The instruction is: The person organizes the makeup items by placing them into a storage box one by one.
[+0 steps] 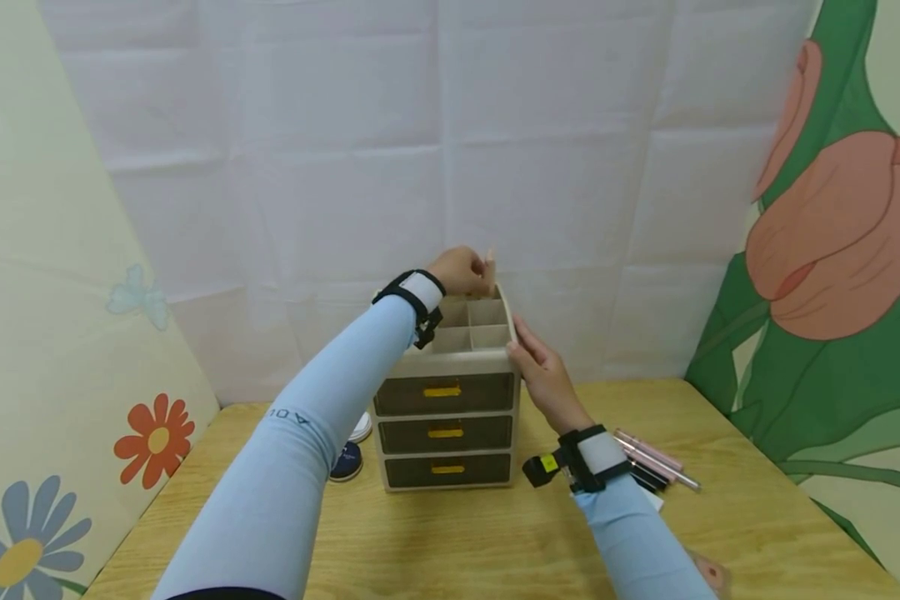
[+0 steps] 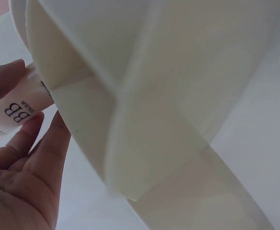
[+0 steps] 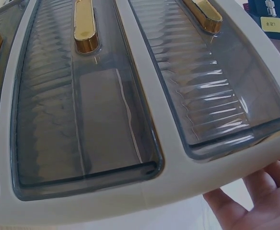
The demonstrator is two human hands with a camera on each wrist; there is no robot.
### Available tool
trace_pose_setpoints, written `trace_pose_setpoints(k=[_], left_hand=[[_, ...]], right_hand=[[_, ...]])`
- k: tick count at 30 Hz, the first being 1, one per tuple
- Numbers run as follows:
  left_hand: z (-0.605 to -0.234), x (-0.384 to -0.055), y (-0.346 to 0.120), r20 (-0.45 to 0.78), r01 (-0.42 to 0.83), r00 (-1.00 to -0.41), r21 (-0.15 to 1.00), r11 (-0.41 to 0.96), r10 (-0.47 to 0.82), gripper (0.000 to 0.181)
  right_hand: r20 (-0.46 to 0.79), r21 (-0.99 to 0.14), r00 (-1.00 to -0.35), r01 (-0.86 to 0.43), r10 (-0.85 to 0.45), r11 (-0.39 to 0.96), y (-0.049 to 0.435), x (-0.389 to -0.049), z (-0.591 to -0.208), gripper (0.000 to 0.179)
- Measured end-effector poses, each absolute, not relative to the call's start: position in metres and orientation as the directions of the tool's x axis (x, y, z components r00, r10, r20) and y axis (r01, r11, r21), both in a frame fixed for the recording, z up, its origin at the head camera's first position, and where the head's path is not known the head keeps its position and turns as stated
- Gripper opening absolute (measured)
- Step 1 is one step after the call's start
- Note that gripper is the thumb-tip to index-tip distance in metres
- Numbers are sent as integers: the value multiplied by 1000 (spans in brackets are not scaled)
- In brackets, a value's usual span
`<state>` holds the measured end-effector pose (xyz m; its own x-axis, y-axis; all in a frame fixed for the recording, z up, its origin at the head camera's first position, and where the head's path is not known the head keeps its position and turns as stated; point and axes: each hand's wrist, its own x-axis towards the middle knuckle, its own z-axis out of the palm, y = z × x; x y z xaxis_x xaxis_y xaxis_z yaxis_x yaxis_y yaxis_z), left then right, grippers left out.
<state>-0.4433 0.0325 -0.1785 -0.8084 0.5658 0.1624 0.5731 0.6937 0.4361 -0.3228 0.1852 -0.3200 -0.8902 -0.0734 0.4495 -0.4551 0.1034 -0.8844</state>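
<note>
A cream-white storage box point(image 1: 446, 364) with smoky drawers and gold handles stands on the table. Above its divided top, my left hand point(image 1: 461, 271) pinches a pale pink BB cream tube point(image 2: 24, 103) between thumb and fingers. The tube's end lies behind the wall of a compartment point(image 2: 82, 129) in the left wrist view. My right hand point(image 1: 546, 375) rests against the box's upper right side, thumb near the front corner, fingers extended along the side. In the right wrist view, its fingers point(image 3: 260, 191) touch the white side below the drawers point(image 3: 116, 115).
Pink and black cosmetic tubes point(image 1: 652, 458) lie on the table point(image 1: 420, 542) right of the box, partly behind the right wrist. A dark round case point(image 1: 347, 462) and a white round item point(image 1: 361, 428) lie at left. A white cloth point(image 1: 345, 167) hangs behind.
</note>
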Motion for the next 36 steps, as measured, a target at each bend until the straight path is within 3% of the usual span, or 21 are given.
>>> trace_pose_setpoints(k=[8,17,29,36], left_hand=[[-177,-450,33,104,497,-853,459,736,512,41],[-176,-445,26,129,491,-864,438,754,487,46],[-168,-437,12,164,517,-849,452,726,503,50],[-153,-424,1,177,542,-822,540,645,542,49]], right_hand=[[447,-884,-891,-453,-75,113,185,-323,-320,56],[449,-884,-890,-456,-79,101,180,-326,-318,56],[442,-888,-894,-448,-81,104,179,-331,-320,58],[420,-898,-905,-426,-69,112,186,-333,-319,58]])
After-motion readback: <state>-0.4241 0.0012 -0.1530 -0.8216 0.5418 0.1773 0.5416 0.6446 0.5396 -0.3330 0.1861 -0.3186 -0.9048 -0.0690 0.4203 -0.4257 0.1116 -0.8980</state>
